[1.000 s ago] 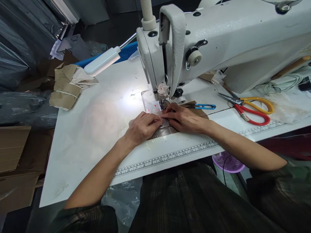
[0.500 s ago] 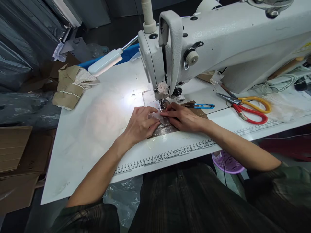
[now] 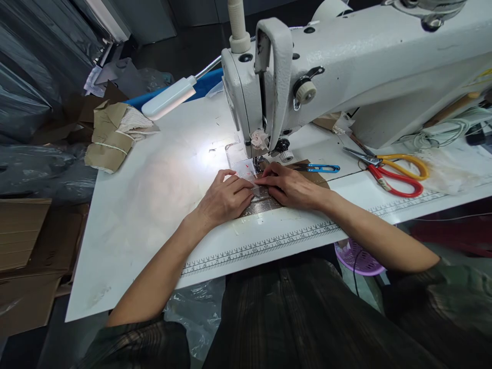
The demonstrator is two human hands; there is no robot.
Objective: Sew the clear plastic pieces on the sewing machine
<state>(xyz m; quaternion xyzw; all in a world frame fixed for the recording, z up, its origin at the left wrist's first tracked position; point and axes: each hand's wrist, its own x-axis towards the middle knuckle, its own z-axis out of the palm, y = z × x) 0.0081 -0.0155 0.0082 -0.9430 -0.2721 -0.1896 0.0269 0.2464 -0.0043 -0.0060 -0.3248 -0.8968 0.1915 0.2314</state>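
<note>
A small piece of sheer white fabric [image 3: 260,191] lies in front of the presser foot [image 3: 257,163] of a white sewing machine [image 3: 277,82]. My left hand [image 3: 226,197] is closed at the fabric's left edge, its fingers bent and pressed together. From the other side, my right hand [image 3: 292,187] pinches the fabric with thumb and forefinger, close to the needle area. Under both hands is a shiny metal plate [image 3: 263,205]. The fingertips partly hide the fabric, so its outline is unclear.
Blue thread snips [image 3: 323,168] lie right of my right hand. Further right are scissors [image 3: 403,174] with red and yellow handles. A ruler strip [image 3: 261,248] runs along the front of the white table [image 3: 126,256]. A lamp [image 3: 169,97] and a wrapped bundle [image 3: 109,143] are at left.
My left hand's fingers have drawn closer together and curled, where thumb and forefinger were apart at the fabric. My right hand keeps nearly the same place and pinch.
</note>
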